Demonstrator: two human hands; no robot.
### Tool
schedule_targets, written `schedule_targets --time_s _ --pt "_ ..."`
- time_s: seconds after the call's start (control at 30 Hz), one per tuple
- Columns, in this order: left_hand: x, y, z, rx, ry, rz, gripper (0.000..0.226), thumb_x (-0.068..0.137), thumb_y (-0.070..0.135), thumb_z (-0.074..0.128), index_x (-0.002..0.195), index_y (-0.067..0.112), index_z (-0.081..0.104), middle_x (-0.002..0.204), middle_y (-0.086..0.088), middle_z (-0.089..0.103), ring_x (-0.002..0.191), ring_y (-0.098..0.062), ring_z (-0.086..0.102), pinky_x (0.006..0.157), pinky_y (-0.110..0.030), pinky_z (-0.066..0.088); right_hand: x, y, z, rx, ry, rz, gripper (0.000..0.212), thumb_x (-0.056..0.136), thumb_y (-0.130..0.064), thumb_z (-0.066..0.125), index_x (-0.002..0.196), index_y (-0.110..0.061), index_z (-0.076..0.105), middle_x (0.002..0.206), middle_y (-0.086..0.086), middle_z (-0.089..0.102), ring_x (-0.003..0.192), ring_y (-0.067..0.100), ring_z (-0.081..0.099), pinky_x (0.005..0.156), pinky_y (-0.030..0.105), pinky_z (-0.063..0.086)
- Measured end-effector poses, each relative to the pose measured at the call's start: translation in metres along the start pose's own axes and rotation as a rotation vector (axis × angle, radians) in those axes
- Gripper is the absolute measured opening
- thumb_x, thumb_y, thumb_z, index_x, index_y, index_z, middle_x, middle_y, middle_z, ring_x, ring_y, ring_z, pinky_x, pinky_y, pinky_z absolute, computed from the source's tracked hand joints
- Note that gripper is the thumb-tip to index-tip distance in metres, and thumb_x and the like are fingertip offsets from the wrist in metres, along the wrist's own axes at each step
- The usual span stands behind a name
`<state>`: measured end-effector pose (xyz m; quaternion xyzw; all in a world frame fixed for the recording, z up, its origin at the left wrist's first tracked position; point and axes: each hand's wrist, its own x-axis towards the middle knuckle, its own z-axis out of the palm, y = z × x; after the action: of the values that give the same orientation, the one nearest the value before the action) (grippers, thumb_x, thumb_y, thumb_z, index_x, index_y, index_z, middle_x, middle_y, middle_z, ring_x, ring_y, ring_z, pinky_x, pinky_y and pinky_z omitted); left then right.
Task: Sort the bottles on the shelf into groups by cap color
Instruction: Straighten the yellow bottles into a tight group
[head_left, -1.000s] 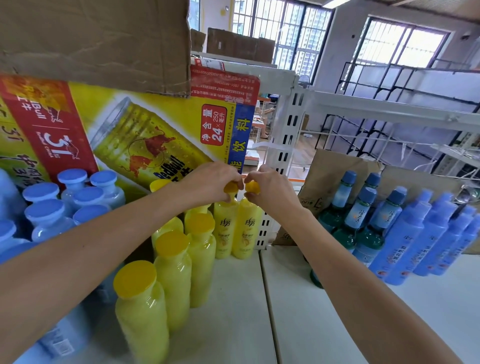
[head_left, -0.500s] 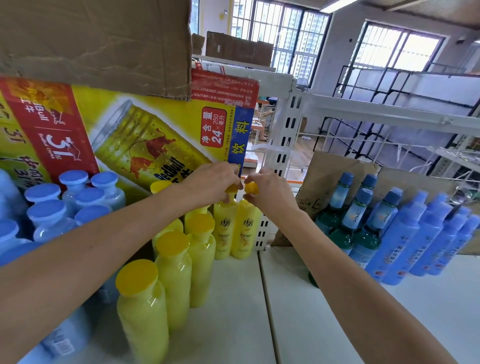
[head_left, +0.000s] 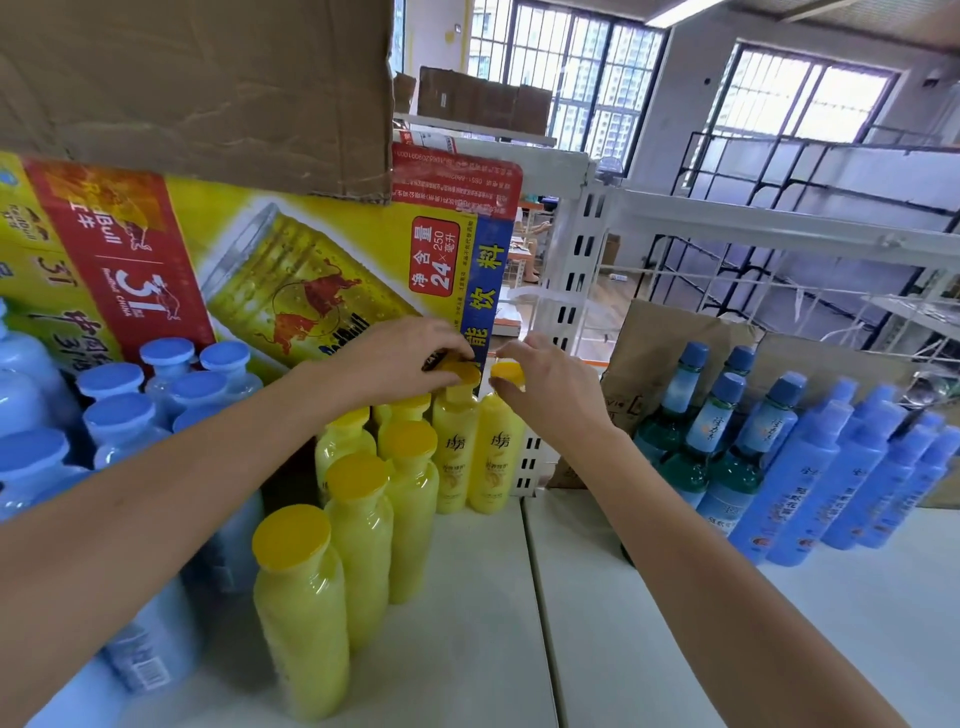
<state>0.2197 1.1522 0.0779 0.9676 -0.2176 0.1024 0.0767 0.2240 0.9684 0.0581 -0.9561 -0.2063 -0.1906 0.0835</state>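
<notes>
Several yellow bottles with yellow caps (head_left: 358, 525) stand in a cluster on the white shelf (head_left: 649, 649). At the back of the cluster stand two slimmer yellow bottles. My left hand (head_left: 395, 358) pinches the cap of the left one (head_left: 454, 457). My right hand (head_left: 545, 387) pinches the cap of the right one (head_left: 496, 457). Both bottles stand upright on the shelf, side by side. Pale bottles with wide blue caps (head_left: 119, 415) fill the left side. Green glass bottles with blue caps (head_left: 722, 447) and blue spray bottles (head_left: 841, 467) stand at the right.
A yellow and red drinks carton (head_left: 260, 270) with a brown cardboard box (head_left: 208, 88) on top stands behind the left bottles. A white perforated shelf post (head_left: 576, 291) and brown cardboard (head_left: 654, 353) stand at the back. Bare shelf lies in front, centre and right.
Both hands stay on the two yellow caps; the fingers have loosened a little, showing more of each cap. The bottles have not moved.
</notes>
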Motion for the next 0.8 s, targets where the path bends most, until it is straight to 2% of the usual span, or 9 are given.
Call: schedule_targets --time_s 0.13,0.3,0.43,0.63,0.8 --pt "-0.017 -0.008 -0.011 -0.069 0.047 -0.035 0.036 0.088 0.036 0.056 0.124 0.03 0.053 0.132 0.013 0.048 0.121 -0.011 0.045 0.098 -0.034 0.04 -0.01 0.0 -0.007 -0.035 0.063 0.001 0.038 0.094 -0.042 0.045 0.128 -0.026 0.048 0.119 -0.002 0.052 0.107 0.017 0.055 0.068 0.025 0.038" --pt "-0.038 -0.017 -0.017 -0.138 0.082 -0.065 0.034 0.087 0.036 0.057 0.12 0.028 0.056 0.123 0.006 0.054 0.113 -0.015 0.05 0.094 -0.035 0.041 -0.027 -0.013 -0.008 0.203 0.09 -0.063 0.032 0.09 -0.039 0.053 0.119 -0.027 0.057 0.118 -0.007 0.055 0.1 0.014 0.058 0.071 0.028 0.047" --pt "-0.052 -0.019 -0.017 -0.132 0.015 -0.06 0.031 0.086 0.037 0.057 0.117 0.029 0.06 0.12 0.005 0.057 0.109 -0.013 0.052 0.091 -0.034 0.041 -0.039 -0.035 -0.006 0.406 0.0 -0.212 0.032 0.087 -0.036 0.06 0.117 -0.025 0.06 0.113 -0.007 0.057 0.095 0.012 0.058 0.079 0.039 0.053" --pt "-0.058 -0.019 -0.009 -0.175 -0.061 -0.052 0.033 0.086 0.025 0.061 0.119 0.029 0.059 0.123 0.008 0.055 0.101 -0.003 0.047 0.089 -0.023 0.038 -0.045 -0.058 -0.001 0.449 -0.142 -0.292 0.037 0.084 -0.04 0.062 0.119 -0.027 0.059 0.113 -0.006 0.056 0.094 0.013 0.057 0.08 0.04 0.051" --pt "-0.057 -0.018 -0.001 -0.212 -0.047 -0.083 0.04 0.084 0.019 0.064 0.123 0.027 0.056 0.123 0.004 0.055 0.109 -0.011 0.05 0.093 -0.03 0.042 -0.047 -0.064 0.0 0.435 -0.146 -0.276 0.039 0.082 -0.031 0.067 0.12 -0.026 0.059 0.114 -0.003 0.054 0.095 0.015 0.055 0.081 0.04 0.051"
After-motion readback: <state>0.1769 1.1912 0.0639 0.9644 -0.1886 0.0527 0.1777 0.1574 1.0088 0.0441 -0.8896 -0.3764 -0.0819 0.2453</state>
